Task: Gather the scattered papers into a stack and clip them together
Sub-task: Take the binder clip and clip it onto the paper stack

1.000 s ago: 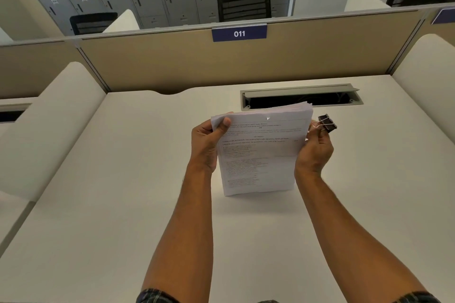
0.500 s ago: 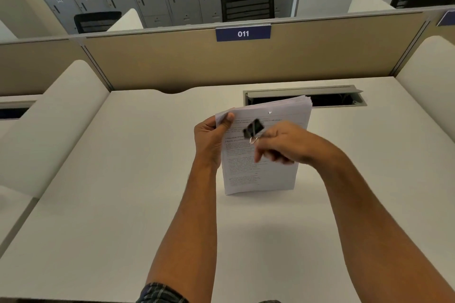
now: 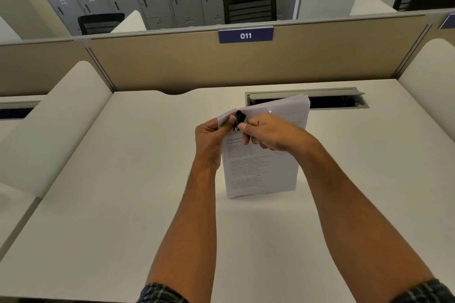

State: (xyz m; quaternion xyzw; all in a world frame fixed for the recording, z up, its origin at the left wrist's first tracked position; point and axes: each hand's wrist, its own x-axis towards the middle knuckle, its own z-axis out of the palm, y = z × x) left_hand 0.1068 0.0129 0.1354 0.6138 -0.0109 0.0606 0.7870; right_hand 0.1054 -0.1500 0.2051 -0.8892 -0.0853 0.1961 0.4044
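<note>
Upright on the desk, bottom edge down: stack of papers, gripped at its top left corner by left hand, thumb curled over the front. Right hand, fingers pinched together on black binder clip at that same corner.

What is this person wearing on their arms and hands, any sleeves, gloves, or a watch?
Both hands, the left hand and the right hand, are bare: no gloves, rings or watch show. The forearms are uncovered too. Dark plaid sleeves with pale lines end near the elbows, one on the left arm and one on the right.
</note>
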